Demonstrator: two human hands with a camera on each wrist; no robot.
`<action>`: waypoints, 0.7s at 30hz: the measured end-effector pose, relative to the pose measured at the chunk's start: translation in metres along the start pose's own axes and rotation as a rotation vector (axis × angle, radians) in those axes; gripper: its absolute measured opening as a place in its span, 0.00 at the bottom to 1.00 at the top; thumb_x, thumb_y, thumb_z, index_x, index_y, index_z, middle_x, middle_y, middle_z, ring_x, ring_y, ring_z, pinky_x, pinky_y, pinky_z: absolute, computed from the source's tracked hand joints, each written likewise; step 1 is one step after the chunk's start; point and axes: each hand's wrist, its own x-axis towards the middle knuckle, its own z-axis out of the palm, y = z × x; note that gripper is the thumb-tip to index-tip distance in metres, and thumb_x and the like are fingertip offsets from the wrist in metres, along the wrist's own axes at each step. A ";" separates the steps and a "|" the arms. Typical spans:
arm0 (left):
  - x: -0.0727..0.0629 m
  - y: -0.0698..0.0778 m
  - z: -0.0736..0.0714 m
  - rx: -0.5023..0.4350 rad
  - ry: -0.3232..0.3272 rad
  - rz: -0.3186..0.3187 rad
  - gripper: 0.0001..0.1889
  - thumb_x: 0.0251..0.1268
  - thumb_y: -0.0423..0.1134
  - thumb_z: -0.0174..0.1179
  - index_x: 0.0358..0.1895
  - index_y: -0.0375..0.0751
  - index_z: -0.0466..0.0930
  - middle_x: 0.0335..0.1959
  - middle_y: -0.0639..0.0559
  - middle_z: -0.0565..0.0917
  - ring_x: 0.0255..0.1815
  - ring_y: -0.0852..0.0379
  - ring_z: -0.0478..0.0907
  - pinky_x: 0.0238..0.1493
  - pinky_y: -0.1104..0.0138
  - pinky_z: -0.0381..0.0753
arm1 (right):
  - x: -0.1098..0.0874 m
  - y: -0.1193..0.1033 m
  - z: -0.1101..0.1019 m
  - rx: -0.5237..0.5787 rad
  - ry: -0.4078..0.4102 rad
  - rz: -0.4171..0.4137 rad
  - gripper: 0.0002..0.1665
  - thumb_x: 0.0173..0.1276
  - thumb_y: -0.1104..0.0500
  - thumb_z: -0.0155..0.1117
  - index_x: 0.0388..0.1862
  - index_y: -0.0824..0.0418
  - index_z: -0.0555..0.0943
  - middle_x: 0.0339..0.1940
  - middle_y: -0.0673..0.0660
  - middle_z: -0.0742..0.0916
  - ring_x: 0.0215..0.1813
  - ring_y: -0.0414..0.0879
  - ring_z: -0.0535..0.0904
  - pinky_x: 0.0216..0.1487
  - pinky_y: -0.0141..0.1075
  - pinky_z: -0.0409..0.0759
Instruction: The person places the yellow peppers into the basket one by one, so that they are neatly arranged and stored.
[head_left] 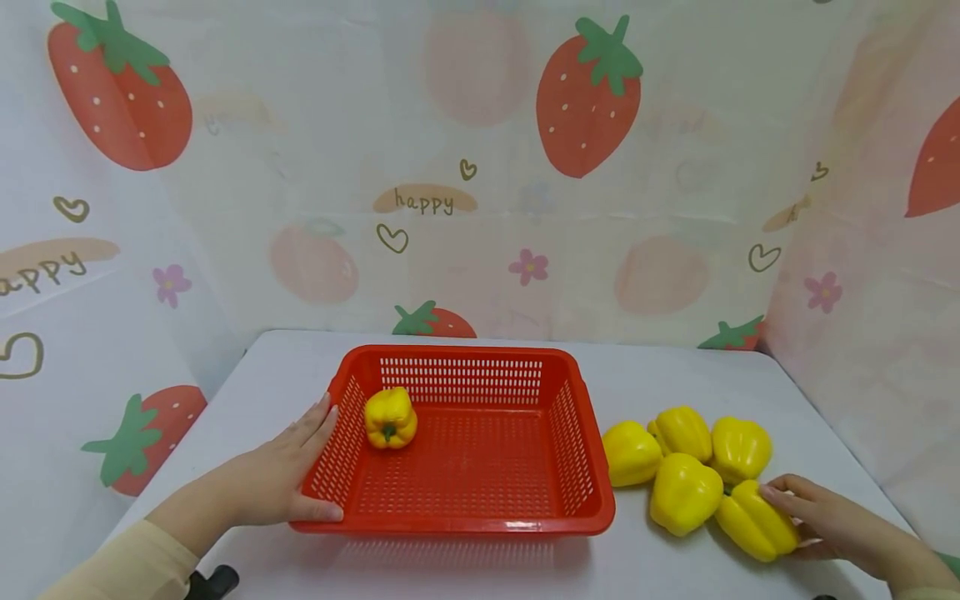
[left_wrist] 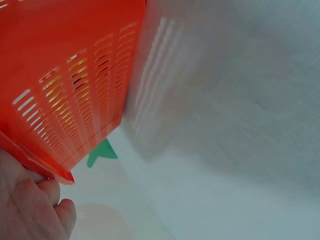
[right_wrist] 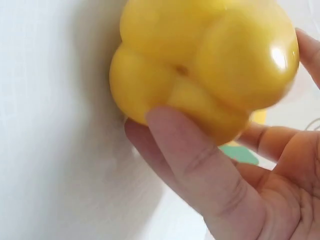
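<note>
A red plastic basket [head_left: 480, 527] with slotted walls stands in the middle of the table. My left hand [head_left: 288, 467] holds its left side, the thumb over the front corner and the fingers along the rim. In the left wrist view, two fingers of that hand [left_wrist: 30, 205] bend in below the rim. One yellow bell pepper [head_left: 391, 418] sits inside, near the left wall. At the right, my right hand [head_left: 821, 512] grips another yellow bell pepper [head_left: 757, 523] by its outer end. The right wrist view shows this pepper [right_wrist: 200, 65] between the thumb and fingers, close over the table.
Several more yellow bell peppers [head_left: 686, 493] lie in a cluster right of the basket, the leftmost pepper [head_left: 632, 453] close beside its wall. Cloth with printed strawberries [head_left: 588, 100] hangs behind and at both sides of the white table [head_left: 675, 371].
</note>
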 end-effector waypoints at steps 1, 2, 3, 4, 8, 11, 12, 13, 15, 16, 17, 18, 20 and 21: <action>0.000 0.000 0.000 0.000 -0.001 0.000 0.66 0.33 0.78 0.55 0.73 0.40 0.38 0.74 0.42 0.38 0.72 0.41 0.45 0.58 0.44 0.66 | 0.000 0.001 0.000 0.001 -0.003 -0.001 0.43 0.64 0.32 0.46 0.55 0.70 0.62 0.45 0.59 0.77 0.39 0.49 0.76 0.43 0.46 0.80; 0.000 0.000 0.000 0.002 0.000 0.003 0.66 0.33 0.78 0.55 0.73 0.39 0.38 0.74 0.42 0.38 0.71 0.41 0.45 0.58 0.44 0.65 | 0.000 0.002 0.000 0.003 -0.007 0.002 0.43 0.64 0.32 0.46 0.56 0.70 0.62 0.45 0.58 0.78 0.39 0.49 0.76 0.43 0.47 0.80; 0.001 0.000 0.000 0.002 -0.001 0.003 0.66 0.33 0.78 0.55 0.73 0.39 0.38 0.74 0.42 0.38 0.71 0.41 0.45 0.58 0.44 0.65 | 0.000 0.003 -0.001 0.004 -0.013 0.005 0.42 0.65 0.33 0.46 0.56 0.70 0.62 0.45 0.59 0.78 0.39 0.49 0.76 0.43 0.47 0.80; 0.001 0.000 0.000 0.003 0.000 0.003 0.66 0.33 0.78 0.55 0.73 0.40 0.38 0.74 0.42 0.38 0.71 0.41 0.45 0.58 0.44 0.65 | 0.000 0.004 -0.001 0.003 -0.019 0.006 0.42 0.66 0.34 0.46 0.57 0.71 0.62 0.45 0.59 0.78 0.39 0.50 0.76 0.43 0.47 0.80; 0.000 0.000 -0.001 0.004 0.002 0.011 0.66 0.34 0.77 0.55 0.72 0.39 0.38 0.73 0.41 0.38 0.71 0.40 0.45 0.58 0.44 0.65 | -0.003 0.008 -0.007 -0.029 -0.089 -0.059 0.38 0.69 0.42 0.49 0.62 0.72 0.58 0.49 0.64 0.75 0.42 0.51 0.75 0.44 0.49 0.79; 0.000 0.000 -0.001 0.004 0.003 0.015 0.65 0.34 0.77 0.54 0.72 0.38 0.38 0.73 0.40 0.39 0.71 0.39 0.45 0.58 0.44 0.65 | -0.007 0.012 -0.011 -0.091 -0.147 -0.178 0.39 0.69 0.49 0.52 0.67 0.71 0.51 0.55 0.75 0.69 0.48 0.55 0.73 0.46 0.54 0.77; 0.000 0.000 -0.001 0.002 0.002 0.012 0.65 0.34 0.77 0.54 0.72 0.39 0.38 0.73 0.41 0.38 0.71 0.40 0.45 0.58 0.44 0.65 | -0.008 0.013 -0.011 -0.112 -0.157 -0.208 0.40 0.69 0.51 0.52 0.68 0.70 0.48 0.57 0.78 0.65 0.51 0.57 0.72 0.46 0.56 0.75; 0.000 0.000 -0.001 0.003 0.001 0.009 0.66 0.34 0.77 0.54 0.72 0.39 0.38 0.73 0.41 0.38 0.71 0.40 0.45 0.58 0.44 0.65 | -0.008 0.014 -0.012 -0.130 -0.160 -0.228 0.41 0.68 0.52 0.53 0.69 0.69 0.46 0.60 0.79 0.62 0.52 0.58 0.71 0.46 0.58 0.74; -0.001 0.000 -0.001 0.003 0.003 0.010 0.65 0.34 0.77 0.55 0.72 0.39 0.38 0.73 0.41 0.38 0.71 0.40 0.45 0.58 0.44 0.65 | -0.009 0.016 -0.012 -0.144 -0.162 -0.256 0.43 0.67 0.52 0.54 0.70 0.67 0.45 0.63 0.81 0.57 0.55 0.61 0.70 0.45 0.58 0.73; -0.001 0.000 -0.001 0.003 0.004 0.011 0.65 0.34 0.77 0.55 0.72 0.38 0.38 0.73 0.41 0.38 0.71 0.40 0.45 0.58 0.44 0.65 | -0.009 0.016 -0.012 -0.138 -0.161 -0.258 0.43 0.67 0.52 0.55 0.71 0.66 0.45 0.65 0.80 0.54 0.55 0.62 0.69 0.45 0.58 0.72; -0.001 0.000 -0.001 0.003 0.003 0.008 0.65 0.34 0.77 0.55 0.72 0.39 0.38 0.73 0.41 0.38 0.71 0.40 0.45 0.58 0.44 0.65 | -0.009 0.017 -0.011 -0.130 -0.164 -0.270 0.43 0.66 0.53 0.55 0.71 0.66 0.44 0.66 0.80 0.52 0.55 0.62 0.69 0.45 0.58 0.72; -0.001 0.000 -0.001 0.002 0.001 0.005 0.65 0.34 0.77 0.55 0.72 0.39 0.38 0.74 0.41 0.38 0.71 0.41 0.45 0.58 0.44 0.65 | -0.009 0.017 -0.011 -0.124 -0.168 -0.283 0.43 0.66 0.54 0.55 0.71 0.65 0.45 0.66 0.79 0.51 0.55 0.61 0.68 0.45 0.57 0.72; -0.001 0.000 -0.001 0.001 0.002 0.010 0.65 0.35 0.77 0.55 0.72 0.39 0.38 0.73 0.41 0.38 0.71 0.40 0.45 0.58 0.44 0.65 | -0.009 0.018 -0.010 -0.116 -0.180 -0.313 0.41 0.66 0.56 0.55 0.71 0.63 0.48 0.69 0.71 0.56 0.55 0.59 0.69 0.45 0.57 0.72; -0.001 0.001 0.000 0.000 0.001 0.007 0.65 0.34 0.77 0.55 0.72 0.39 0.38 0.73 0.41 0.38 0.71 0.40 0.45 0.58 0.44 0.65 | -0.009 0.018 -0.010 -0.109 -0.192 -0.326 0.40 0.66 0.57 0.55 0.71 0.62 0.49 0.69 0.70 0.56 0.54 0.58 0.69 0.46 0.57 0.72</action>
